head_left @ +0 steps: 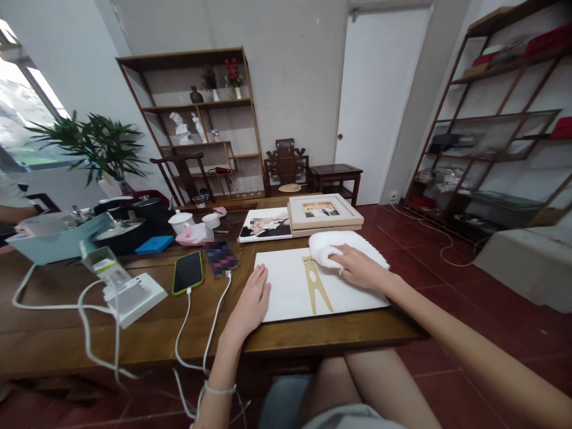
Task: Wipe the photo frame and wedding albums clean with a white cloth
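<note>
On the wooden table lies a white rectangular board (286, 295), its long edge near the table's front. A flat gold A-shaped piece (313, 285) with a cut-out in its middle lies on it. My left hand (255, 296) rests flat on the board's left edge, fingers stretched out. Bunched under my right hand (355, 265) is a fluffy white cloth (342, 241), pressed on the board's upper right part beside the top of the gold piece. The fingers are closed on the cloth, which covers that corner of the board.
Behind the board lie a photo print (266, 225) and stacked framed pictures (326, 211). To the left are a charging phone (187, 272), a second blurred device (221, 259), white cables (87, 325), an opened white box (134, 298) and a blue box (154, 244). Another person's arm (18, 213) shows far left.
</note>
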### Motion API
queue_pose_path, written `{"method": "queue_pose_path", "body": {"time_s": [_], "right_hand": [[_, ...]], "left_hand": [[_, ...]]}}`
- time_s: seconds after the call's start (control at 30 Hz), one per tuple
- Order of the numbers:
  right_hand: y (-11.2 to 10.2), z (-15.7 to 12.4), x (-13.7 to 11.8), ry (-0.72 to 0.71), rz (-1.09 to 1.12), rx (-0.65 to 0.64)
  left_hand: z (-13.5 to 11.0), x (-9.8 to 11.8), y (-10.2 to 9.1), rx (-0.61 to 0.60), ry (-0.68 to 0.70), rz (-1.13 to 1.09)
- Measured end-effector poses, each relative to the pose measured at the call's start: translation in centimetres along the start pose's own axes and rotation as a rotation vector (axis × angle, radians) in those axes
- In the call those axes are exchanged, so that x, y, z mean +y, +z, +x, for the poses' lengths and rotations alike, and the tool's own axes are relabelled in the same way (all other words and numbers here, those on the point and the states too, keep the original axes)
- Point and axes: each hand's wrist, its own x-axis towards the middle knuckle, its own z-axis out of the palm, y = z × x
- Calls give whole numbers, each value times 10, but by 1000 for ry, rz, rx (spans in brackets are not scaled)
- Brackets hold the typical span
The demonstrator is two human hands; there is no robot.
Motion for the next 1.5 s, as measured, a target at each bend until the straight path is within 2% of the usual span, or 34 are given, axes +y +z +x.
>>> {"method": "queue_pose_path", "body": {"time_s": [0.1, 0.23, 0.37, 0.5, 0.67, 0.77, 0.87, 0.93, 1.1, 1.2, 1.33, 1.5], "right_hand": [[-11, -20, -17, 21, 23, -53], [-37, -58, -43, 33, 125, -156], [-57, -82, -45, 22, 233, -256], [-49, -67, -24, 27, 219, -220], [-17, -18, 3, 26, 117, -92], [-2, -3, 12, 60, 81, -15], [1, -10, 9, 70, 64, -15], [-5, -24, -1, 47, 66, -37], [-38, -69, -36, 41, 146, -141], [-52, -83, -41, 39, 235, -216], [-47, -67, -19, 63, 248, -186], [-15, -13, 18, 102, 169, -100]], "left_hand": [[0, 1, 1, 1, -5, 6], [0, 1, 1, -6, -1, -12], [-1, 0, -2, -23, 9, -32], [-2, -1, -5, -69, 11, -27], [-3, -7, -3, -55, 49, -56], [-3, -9, -1, -38, 55, -79], [-3, -7, 0, -50, 47, -83], [-2, -6, -1, -57, 47, -81], [-2, -6, 0, -38, 57, -68], [-2, -6, -1, -35, 56, -75], [-2, -4, -2, -47, 56, -90], [-2, -2, -4, -66, 33, -93]]}}
